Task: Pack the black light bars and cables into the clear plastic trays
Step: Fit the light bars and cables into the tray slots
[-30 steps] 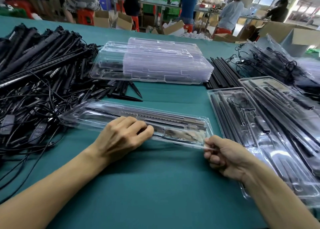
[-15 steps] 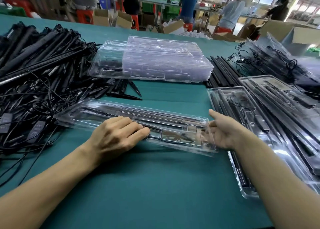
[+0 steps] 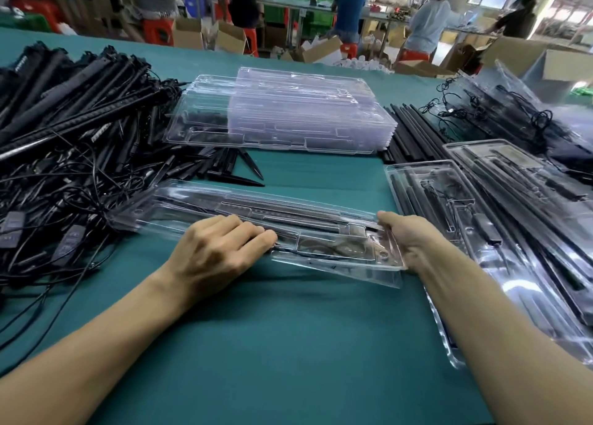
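Far left: pile of light bars and cables (image 3: 64,129), tangled, on the green worktop (image 3: 288,344). No hand on it.

Left hand (image 3: 221,248): knuckles up, fingers curled onto the near long rim of the filled tray (image 3: 321,232), roughly at mid-length. Grip closed on the plastic, fingertips on its top face.

Filled tray: directly ahead of both hands, long axis running left to right across the worktop, slightly skewed. Its left end overlaps the edge of the pile. Black bars and a coiled cable show through the clear plastic. The right end looks raised, with a shadow beneath it.

Behind it, well apart: stack of empty trays (image 3: 279,116).

Right hand (image 3: 414,241): at the tray's right short end, thumb on top, fingers underneath and out of view. Grip closed on that end.

Far right: packed trays (image 3: 481,232), just beside the right hand, long axes running away from the person.

Judgement: the tray looks complete and is probably bound for the packed group. That needs about a quarter turn of its long axis. The right hand is nearer and should lead, while the left steadies the middle. Risk: the left end may snag loose cables.
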